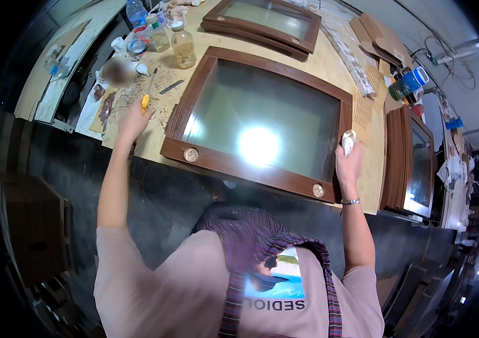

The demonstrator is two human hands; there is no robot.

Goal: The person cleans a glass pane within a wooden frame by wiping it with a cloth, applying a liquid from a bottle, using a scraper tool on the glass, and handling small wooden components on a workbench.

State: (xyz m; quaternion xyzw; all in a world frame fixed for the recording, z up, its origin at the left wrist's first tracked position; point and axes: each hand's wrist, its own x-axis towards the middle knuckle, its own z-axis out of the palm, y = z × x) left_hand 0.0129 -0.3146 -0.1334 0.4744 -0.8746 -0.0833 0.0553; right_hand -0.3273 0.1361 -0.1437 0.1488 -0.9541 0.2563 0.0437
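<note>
A brown wooden cabinet door (338,121) with a glass pane lies flat on the worktable before me. Two round pale pieces sit in its near rail. To the left of the door, my left hand (134,120) is low over the table, fingers closed on the yellow handle of a thin-shafted tool (145,102) that points away from me; its exact kind is unclear. At the door's right edge my right hand (349,163) grips a bunched white rag (348,141). A flat dark metal strip (172,87) lies between the tool and the door.
Bottles, including one of yellowish liquid (183,48), stand at the far left near a stained patch. More glazed doors (262,22) are stacked at the back. Others (397,163) stand upright at right. A whitish strip of wood (349,56) and cardboard (383,39) lie at far right.
</note>
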